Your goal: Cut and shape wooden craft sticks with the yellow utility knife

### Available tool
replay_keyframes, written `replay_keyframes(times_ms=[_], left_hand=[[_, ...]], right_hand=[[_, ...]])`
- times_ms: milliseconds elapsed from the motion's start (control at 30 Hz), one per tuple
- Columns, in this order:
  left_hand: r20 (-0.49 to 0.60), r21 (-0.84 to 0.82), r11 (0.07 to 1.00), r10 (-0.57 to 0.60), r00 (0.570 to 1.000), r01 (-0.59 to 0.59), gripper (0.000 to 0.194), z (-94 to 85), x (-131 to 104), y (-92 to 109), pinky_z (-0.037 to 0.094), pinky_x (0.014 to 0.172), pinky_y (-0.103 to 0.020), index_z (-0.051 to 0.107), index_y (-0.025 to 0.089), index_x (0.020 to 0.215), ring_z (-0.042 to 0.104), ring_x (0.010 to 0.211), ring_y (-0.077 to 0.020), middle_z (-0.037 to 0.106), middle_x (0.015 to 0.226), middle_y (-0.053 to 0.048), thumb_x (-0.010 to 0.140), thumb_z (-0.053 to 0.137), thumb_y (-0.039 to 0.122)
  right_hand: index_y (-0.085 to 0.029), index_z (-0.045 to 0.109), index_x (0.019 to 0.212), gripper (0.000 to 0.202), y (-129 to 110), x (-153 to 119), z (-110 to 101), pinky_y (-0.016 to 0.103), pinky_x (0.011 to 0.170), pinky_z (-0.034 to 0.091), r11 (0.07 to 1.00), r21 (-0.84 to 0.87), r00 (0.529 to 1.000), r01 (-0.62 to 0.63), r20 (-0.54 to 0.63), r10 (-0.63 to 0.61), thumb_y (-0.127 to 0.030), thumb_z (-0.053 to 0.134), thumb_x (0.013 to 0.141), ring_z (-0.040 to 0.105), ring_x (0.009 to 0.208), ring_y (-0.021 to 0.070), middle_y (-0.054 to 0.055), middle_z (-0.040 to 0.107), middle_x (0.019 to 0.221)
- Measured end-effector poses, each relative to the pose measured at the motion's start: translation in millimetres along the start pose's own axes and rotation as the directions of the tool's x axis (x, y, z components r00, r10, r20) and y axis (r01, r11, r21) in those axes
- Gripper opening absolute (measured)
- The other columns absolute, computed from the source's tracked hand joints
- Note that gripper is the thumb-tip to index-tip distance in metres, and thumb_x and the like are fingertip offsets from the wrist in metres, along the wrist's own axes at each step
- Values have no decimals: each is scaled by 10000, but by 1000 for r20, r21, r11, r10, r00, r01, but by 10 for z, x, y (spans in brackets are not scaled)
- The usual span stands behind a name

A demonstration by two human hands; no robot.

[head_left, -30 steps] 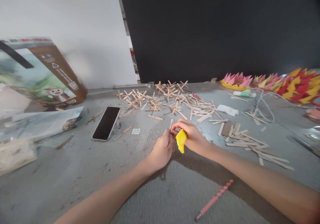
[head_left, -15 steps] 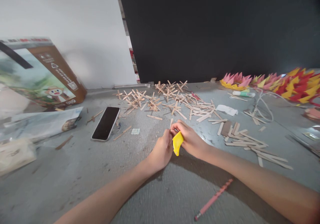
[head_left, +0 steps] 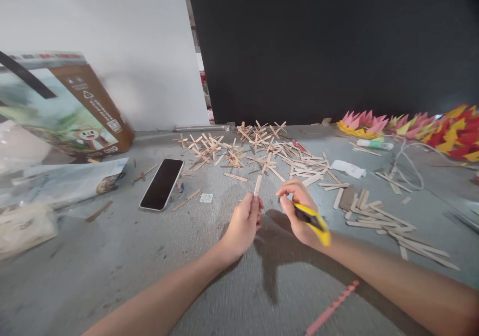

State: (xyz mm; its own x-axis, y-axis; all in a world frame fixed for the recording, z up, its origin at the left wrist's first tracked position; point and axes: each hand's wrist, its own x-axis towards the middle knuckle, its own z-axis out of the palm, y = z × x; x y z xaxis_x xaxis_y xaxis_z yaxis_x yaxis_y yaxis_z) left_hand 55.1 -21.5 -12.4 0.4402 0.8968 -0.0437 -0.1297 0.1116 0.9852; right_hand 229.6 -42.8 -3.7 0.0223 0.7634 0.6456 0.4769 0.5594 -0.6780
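Observation:
My left hand (head_left: 241, 228) is closed round the lower end of a wooden craft stick (head_left: 258, 185), whose upper part points away from me. To its right, my right hand (head_left: 299, 201) grips a yellow and black utility knife (head_left: 314, 220). The knife's handle slants down toward my wrist, slightly blurred, and I cannot make out a blade. A gap separates the two hands. Just beyond them lies a heap of crossed craft sticks (head_left: 258, 139). Loose flat sticks (head_left: 374, 213) are spread to the right of my right hand.
A smartphone (head_left: 162, 184) lies left of my hands. At far left stand a printed box (head_left: 90, 111) and plastic packets (head_left: 71, 183). A pink pencil (head_left: 333, 307) is near the front. Folded paper pieces (head_left: 362, 123), a glue stick (head_left: 374, 144) and a white cable (head_left: 402, 159) occupy the right.
My right hand has moved right, away from my left hand, and the knife has turned with it. More of the craft stick in my left hand shows. The view has shifted slightly.

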Motion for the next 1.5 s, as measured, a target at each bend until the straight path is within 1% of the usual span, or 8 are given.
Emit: replay_keyframes(times_ms=[133, 233, 333, 533, 667, 800, 1300, 1500], left_hand=[[-2, -31, 999, -18, 1000, 18, 452, 8, -4, 10, 245, 464, -175, 461, 210, 845, 283, 500, -65, 311, 624, 91, 992, 478, 637], [5, 7, 1000, 13, 1000, -13, 433, -5, 0, -4, 256, 462, -180, 450, 212, 826, 288, 491, -67, 313, 607, 93, 1008, 475, 604], [-2, 101, 994, 43, 999, -42, 422, -25, 4, -18, 277, 466, -190, 436, 218, 808, 304, 485, -76, 321, 583, 92, 1030, 446, 577], [-49, 220, 973, 75, 996, -62, 414, -31, -8, 8, 283, 473, -210, 424, 225, 803, 326, 484, -90, 337, 575, 85, 1052, 389, 554], [-42, 394, 914, 120, 992, -94, 410, -34, -30, 41, 294, 504, -225, 413, 226, 801, 358, 493, -97, 389, 568, 74, 1073, 330, 521], [-17, 521, 844, 160, 987, -128, 382, -40, -39, 61, 299, 526, -240, 397, 230, 803, 378, 494, -103, 416, 579, 70, 1083, 300, 472], [-43, 579, 803, 206, 977, -144, 376, -32, -42, 48, 295, 562, -251, 408, 230, 790, 399, 509, -111, 437, 588, 65, 1092, 292, 420], [-70, 596, 791, 223, 972, -139, 352, 0, -44, 59, 289, 564, -256, 383, 236, 770, 410, 520, -118, 463, 600, 54, 1085, 303, 371]], right_hand=[[-253, 655, 1095, 413, -29, -53, -79, 376, 730, 507, 992, 113, 998, -61, 41, 57, -513, 337, 1055, 605, 795, 227, 45, 602, 867], [-276, 691, 1112, 308, -105, -71, -104, 324, 643, 509, 986, 50, 973, -161, 176, 150, -405, 414, 1069, 637, 712, 192, 32, 676, 833], [-272, 708, 1054, 198, -211, -44, -91, 318, 686, 533, 1000, 25, 993, -18, 117, 15, -299, 512, 1035, 659, 701, 172, 30, 718, 865], [-253, 671, 1101, 149, -258, -40, -48, 283, 565, 510, 993, 18, 992, -116, 44, 115, -267, 630, 959, 649, 591, 150, 15, 732, 789], [-265, 641, 1161, 212, -197, -102, -16, 280, 654, 574, 987, 121, 993, -104, 70, 97, -214, 628, 956, 718, 659, 156, -4, 744, 789], [-272, 645, 1158, 229, -155, -140, 24, 276, 676, 594, 989, 93, 993, -111, 54, 106, -189, 647, 945, 748, 676, 156, -6, 769, 821], [-261, 614, 1159, 215, -174, -144, 50, 298, 648, 583, 998, -33, 994, -52, 91, 54, -213, 633, 950, 714, 661, 163, 29, 752, 884], [-266, 616, 1084, 141, -279, -119, 80, 286, 589, 547, 995, -57, 994, -79, 77, 84, -225, 617, 949, 642, 566, 143, -1, 698, 770]])
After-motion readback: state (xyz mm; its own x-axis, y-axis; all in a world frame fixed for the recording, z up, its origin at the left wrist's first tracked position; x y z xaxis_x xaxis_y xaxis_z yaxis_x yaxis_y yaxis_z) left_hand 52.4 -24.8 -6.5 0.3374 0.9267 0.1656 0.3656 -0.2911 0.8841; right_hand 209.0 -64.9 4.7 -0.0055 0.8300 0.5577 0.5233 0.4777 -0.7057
